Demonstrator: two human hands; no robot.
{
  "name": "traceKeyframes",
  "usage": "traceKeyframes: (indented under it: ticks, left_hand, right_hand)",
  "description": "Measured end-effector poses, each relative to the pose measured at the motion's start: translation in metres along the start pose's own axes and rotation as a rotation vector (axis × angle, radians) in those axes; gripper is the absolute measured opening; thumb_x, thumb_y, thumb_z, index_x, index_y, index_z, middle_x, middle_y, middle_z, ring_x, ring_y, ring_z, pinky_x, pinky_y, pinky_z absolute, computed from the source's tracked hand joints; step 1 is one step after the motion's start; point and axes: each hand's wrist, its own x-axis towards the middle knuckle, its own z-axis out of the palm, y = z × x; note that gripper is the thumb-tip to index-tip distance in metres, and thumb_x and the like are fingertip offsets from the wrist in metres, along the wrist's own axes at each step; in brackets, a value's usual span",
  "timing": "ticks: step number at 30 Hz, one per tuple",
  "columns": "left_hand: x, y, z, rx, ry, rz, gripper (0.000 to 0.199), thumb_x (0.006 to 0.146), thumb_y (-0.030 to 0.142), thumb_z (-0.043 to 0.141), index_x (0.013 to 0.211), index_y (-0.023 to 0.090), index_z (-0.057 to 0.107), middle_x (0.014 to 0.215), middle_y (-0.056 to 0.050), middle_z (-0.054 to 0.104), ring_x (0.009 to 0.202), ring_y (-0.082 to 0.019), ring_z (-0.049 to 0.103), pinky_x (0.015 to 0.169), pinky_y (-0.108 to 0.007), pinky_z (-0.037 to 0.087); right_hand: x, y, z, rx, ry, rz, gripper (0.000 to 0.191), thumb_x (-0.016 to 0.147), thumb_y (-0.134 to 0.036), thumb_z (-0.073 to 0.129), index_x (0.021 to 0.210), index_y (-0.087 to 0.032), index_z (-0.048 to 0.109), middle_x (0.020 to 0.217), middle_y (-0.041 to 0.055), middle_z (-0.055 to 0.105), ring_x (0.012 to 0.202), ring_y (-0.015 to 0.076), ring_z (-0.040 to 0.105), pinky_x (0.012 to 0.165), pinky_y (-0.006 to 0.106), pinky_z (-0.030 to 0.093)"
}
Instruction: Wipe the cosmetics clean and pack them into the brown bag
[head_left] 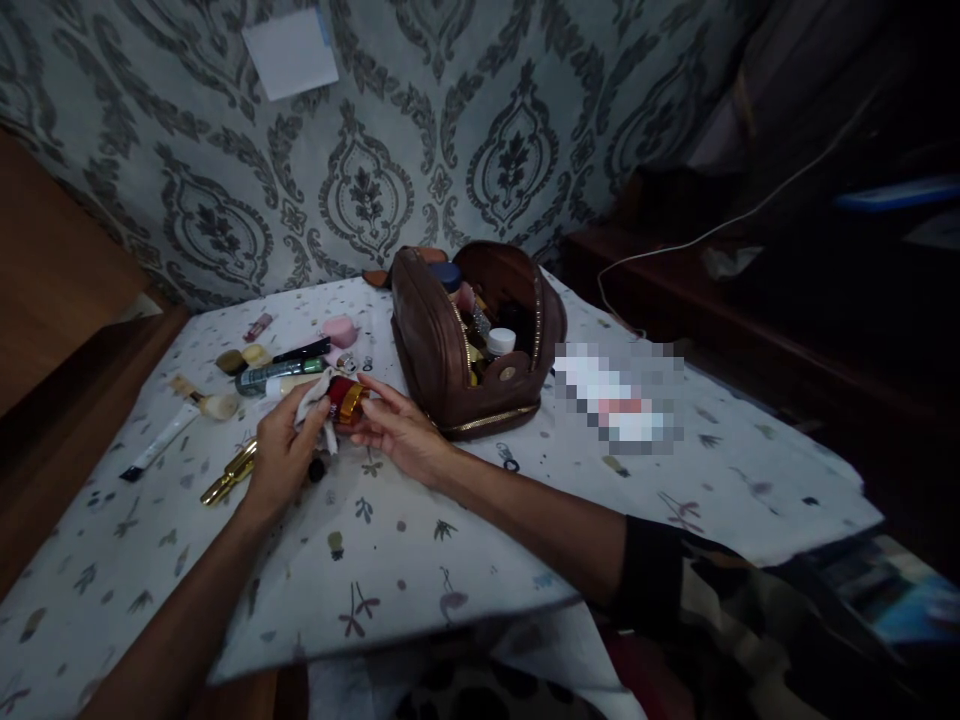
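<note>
While both hands meet above the table [420, 575] in the head view, the bottle [343, 402], red with a gold band, sits between them, left of the open bag [431, 345] and near it. Left hand [287, 445]: grip closed on a white cloth [311, 400], pressed to the red end. Right hand [405, 432]: grip closed, thumb and fingers about the gold end. Handling: probably light and stiff; looks glossy, so likely slippery on bare skin. Glass or plastic, can't tell; treat as breakable. Best hold is round the red body, with the gold end only steadied, as it might be a loose cap. Cloth looks soft and should add friction. Gold tube [234, 470] lies beside the left hand; likely smooth, could roll if nudged.
</note>
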Motion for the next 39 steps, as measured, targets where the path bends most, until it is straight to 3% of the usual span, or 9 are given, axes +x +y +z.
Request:
traceKeyframes:
  ticks: [6,12,16,22,27,32,39]
  left_hand:
    - [0.0002,-0.0081,-0.0008,0.169,0.048,0.143,0.039,0.096,0.04,0.049,0.124,0.016,0.065,0.123,-0.008,0.07,0.113,-0.023,0.063,0.099,-0.035,0.047]
    - [-0.0006,-0.0046,-0.001,0.237,-0.064,0.193,0.044,0.096,0.044,0.05,0.129,0.017,0.061,0.123,-0.011,0.067,0.115,-0.025,0.061,0.101,-0.04,0.046]
    - [-0.0014,-0.0042,0.0007,0.287,-0.13,0.158,0.057,0.09,0.052,0.059,0.137,0.021,0.053,0.128,-0.011,0.063,0.118,-0.028,0.059,0.102,-0.044,0.046]
    - [-0.0009,-0.0022,0.0002,0.195,-0.131,0.159,0.05,0.094,0.047,0.052,0.135,0.017,0.055,0.134,-0.013,0.061,0.124,-0.027,0.056,0.107,-0.043,0.043]
    - [-0.0011,-0.0017,-0.0003,0.119,-0.16,0.153,0.049,0.096,0.044,0.049,0.135,0.016,0.056,0.136,-0.013,0.061,0.127,-0.027,0.055,0.108,-0.043,0.042]
    - [-0.0005,-0.0059,-0.0005,0.098,-0.134,0.17,0.045,0.098,0.041,0.046,0.133,0.016,0.058,0.135,-0.012,0.062,0.126,-0.025,0.056,0.109,-0.042,0.042]
    - [-0.0018,-0.0105,-0.0008,0.195,-0.078,0.266,0.039,0.099,0.035,0.044,0.13,0.019,0.061,0.134,-0.01,0.064,0.124,-0.024,0.059,0.108,-0.042,0.045]
  right_hand:
    - [0.0008,0.0007,0.0005,-0.028,-0.034,-0.005,0.05,0.063,-0.038,0.089,0.102,-0.018,0.065,0.087,0.0002,0.074,0.072,0.0129,0.073,0.061,0.019,0.054]
    - [0.0003,0.0025,-0.0002,-0.073,0.0,-0.035,0.052,0.057,-0.045,0.091,0.09,-0.019,0.059,0.077,-0.0013,0.073,0.068,0.0133,0.071,0.062,0.022,0.057]
    - [0.0001,0.003,-0.0005,-0.085,0.054,-0.047,0.05,0.06,-0.043,0.09,0.086,-0.02,0.055,0.079,-0.0022,0.071,0.07,0.0123,0.07,0.065,0.025,0.059]
    - [0.0011,0.0008,0.002,-0.062,0.042,-0.009,0.041,0.077,-0.049,0.078,0.084,-0.021,0.049,0.079,-0.0015,0.071,0.061,0.0122,0.069,0.06,0.025,0.057]
    - [0.0019,0.0001,0.0027,-0.062,0.038,0.016,0.033,0.082,-0.047,0.073,0.092,-0.019,0.058,0.073,-0.0008,0.071,0.057,0.0117,0.068,0.05,0.019,0.048]
    - [0.0011,-0.0007,0.0029,-0.064,0.018,0.001,0.042,0.071,-0.051,0.081,0.085,-0.018,0.059,0.07,-0.0011,0.071,0.058,0.0106,0.066,0.051,0.018,0.046]
    - [0.0006,0.0019,0.0031,0.002,0.046,-0.004,0.063,0.046,-0.051,0.093,0.077,-0.019,0.049,0.078,0.0007,0.073,0.067,0.0151,0.071,0.062,0.027,0.057]
